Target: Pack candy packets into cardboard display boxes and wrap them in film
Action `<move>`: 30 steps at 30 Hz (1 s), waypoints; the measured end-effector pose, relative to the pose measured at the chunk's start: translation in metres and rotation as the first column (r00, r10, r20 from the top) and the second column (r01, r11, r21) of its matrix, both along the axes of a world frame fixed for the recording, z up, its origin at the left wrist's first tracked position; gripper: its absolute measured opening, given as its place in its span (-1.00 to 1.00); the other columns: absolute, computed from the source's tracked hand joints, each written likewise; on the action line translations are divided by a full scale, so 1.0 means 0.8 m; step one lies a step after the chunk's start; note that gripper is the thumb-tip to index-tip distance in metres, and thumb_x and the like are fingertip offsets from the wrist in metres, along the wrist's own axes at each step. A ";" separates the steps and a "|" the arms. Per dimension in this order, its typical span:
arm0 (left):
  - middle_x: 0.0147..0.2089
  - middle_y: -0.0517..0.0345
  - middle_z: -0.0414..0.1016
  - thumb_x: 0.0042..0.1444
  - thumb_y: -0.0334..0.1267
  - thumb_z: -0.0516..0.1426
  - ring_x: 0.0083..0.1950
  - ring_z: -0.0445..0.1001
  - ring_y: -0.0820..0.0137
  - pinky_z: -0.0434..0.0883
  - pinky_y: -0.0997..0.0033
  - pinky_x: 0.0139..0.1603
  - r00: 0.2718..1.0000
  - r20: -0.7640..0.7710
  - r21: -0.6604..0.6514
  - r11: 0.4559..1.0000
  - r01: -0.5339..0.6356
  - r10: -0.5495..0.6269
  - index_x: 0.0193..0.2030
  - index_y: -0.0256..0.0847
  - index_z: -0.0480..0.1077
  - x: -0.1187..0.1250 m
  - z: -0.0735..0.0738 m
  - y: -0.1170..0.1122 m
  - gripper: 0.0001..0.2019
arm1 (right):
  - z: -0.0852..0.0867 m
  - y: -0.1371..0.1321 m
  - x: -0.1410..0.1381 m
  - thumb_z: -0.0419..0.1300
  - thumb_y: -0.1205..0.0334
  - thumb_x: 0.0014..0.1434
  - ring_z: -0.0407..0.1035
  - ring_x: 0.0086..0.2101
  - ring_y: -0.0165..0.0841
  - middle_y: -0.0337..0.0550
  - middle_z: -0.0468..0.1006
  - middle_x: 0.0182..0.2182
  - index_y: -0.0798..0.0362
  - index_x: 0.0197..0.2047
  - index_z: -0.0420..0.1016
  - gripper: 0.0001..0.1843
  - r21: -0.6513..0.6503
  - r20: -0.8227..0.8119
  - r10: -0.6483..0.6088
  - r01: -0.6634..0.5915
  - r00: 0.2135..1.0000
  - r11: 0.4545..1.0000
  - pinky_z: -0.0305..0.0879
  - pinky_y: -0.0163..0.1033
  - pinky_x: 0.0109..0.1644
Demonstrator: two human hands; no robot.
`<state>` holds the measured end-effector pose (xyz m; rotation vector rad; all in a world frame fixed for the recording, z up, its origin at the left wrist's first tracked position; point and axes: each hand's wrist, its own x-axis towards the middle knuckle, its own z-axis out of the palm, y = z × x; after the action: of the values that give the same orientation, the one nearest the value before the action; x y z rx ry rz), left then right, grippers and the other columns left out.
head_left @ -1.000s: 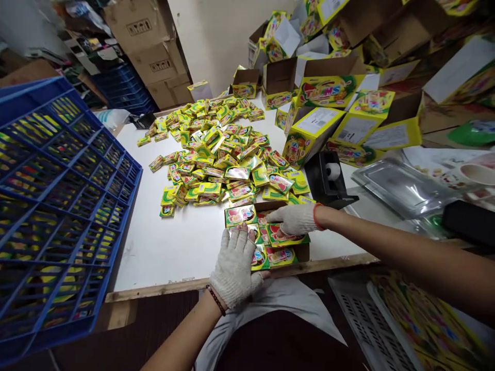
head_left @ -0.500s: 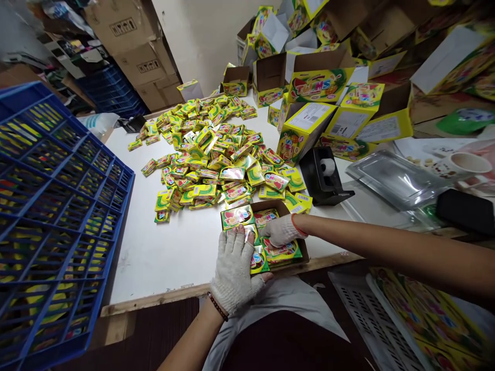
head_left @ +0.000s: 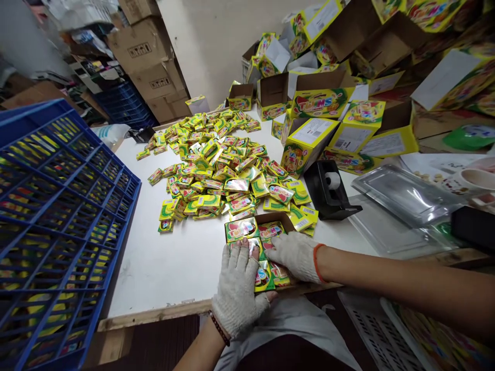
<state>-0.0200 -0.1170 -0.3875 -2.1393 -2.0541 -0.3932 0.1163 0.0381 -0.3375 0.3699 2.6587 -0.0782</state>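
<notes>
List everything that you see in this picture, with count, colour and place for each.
small box: one, brown, near table edge, holds packets, under both hands
loose packets: many, yellow-green, heaped mid-table
table: one, white, wooden edge
crate: one, blue, left
tape dispenser: one, black, right of heap
printed cartons: many, yellow, back right
plain cartons: several, brown, back left
clear tray: one, transparent, right
left hand: white glove, flat on the box's packets
right hand: white glove, flat on the box's packets
</notes>
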 end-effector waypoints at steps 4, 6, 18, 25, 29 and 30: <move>0.37 -0.22 0.26 0.10 0.20 0.17 0.39 0.19 -0.08 0.11 -0.28 0.40 0.993 0.109 0.033 0.998 0.052 -0.055 0.31 -0.22 0.26 -0.002 0.013 0.001 -0.26 | -0.013 -0.002 0.005 0.26 0.36 0.12 0.53 -0.15 0.00 0.15 0.57 -0.11 0.01 0.12 0.45 -0.54 0.017 -0.007 -0.055 0.055 0.998 0.998 0.40 -0.01 -0.18; 0.31 -0.17 0.33 0.23 0.03 0.10 0.34 0.28 0.04 0.25 -0.11 0.35 0.979 0.198 0.127 0.992 0.023 -0.048 0.24 -0.19 0.32 -0.015 0.029 0.020 -0.48 | -0.020 0.000 0.004 0.20 0.39 0.15 0.53 -0.15 0.00 0.15 0.57 -0.12 0.01 0.10 0.46 -0.57 0.009 -0.022 -0.065 0.065 0.998 0.998 0.39 -0.04 -0.20; -0.06 -0.01 0.52 -0.04 -0.54 0.14 0.05 0.44 0.19 0.32 0.24 0.11 0.888 0.185 -0.096 0.907 -0.410 0.421 -0.12 -0.17 0.46 -0.205 0.063 0.164 -0.67 | -0.001 0.021 0.004 0.30 0.34 -0.08 0.48 -0.06 0.07 0.12 0.53 0.01 0.03 0.09 0.50 -0.41 -0.240 0.028 -0.194 0.194 0.981 0.951 0.36 -0.08 -0.14; -0.16 0.12 0.52 0.30 -0.21 -0.02 -0.17 0.46 0.36 0.38 0.43 -0.16 0.793 0.491 0.038 0.901 -0.433 0.360 -0.08 -0.20 0.40 -0.155 0.094 0.130 -0.78 | 0.050 0.067 -0.014 0.05 0.24 0.22 0.43 -0.23 -0.25 -0.10 0.58 -0.25 0.09 -0.15 0.52 -0.75 -0.595 -0.427 -0.582 0.270 0.692 0.757 0.33 -0.25 -0.15; -0.22 0.15 0.54 0.25 -0.12 0.07 -0.20 0.48 0.35 0.42 0.41 -0.16 0.694 0.719 0.071 0.990 -0.123 0.034 -0.14 -0.22 0.46 -0.078 0.111 0.124 -0.76 | 0.065 0.083 -0.035 0.09 0.18 0.20 0.41 -0.18 -0.23 -0.07 0.58 -0.17 0.14 0.00 0.46 -0.65 -0.702 -0.485 -0.657 0.190 0.577 0.686 0.33 -0.25 -0.15; -0.24 0.13 0.55 0.22 -0.12 0.09 -0.21 0.49 0.33 0.43 0.38 -0.16 0.698 0.716 0.077 0.993 -0.090 0.008 -0.15 -0.22 0.47 -0.064 0.111 0.121 -0.76 | 0.067 0.088 -0.035 0.09 0.19 0.20 0.41 -0.20 -0.23 -0.08 0.58 -0.19 0.15 -0.01 0.47 -0.66 -0.697 -0.479 -0.641 0.184 0.600 0.693 0.32 -0.26 -0.17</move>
<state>-0.0711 -0.0205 -0.2989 -2.0373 -2.3451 -1.5074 0.0886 0.1085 -0.2838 0.9309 2.9436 -1.4618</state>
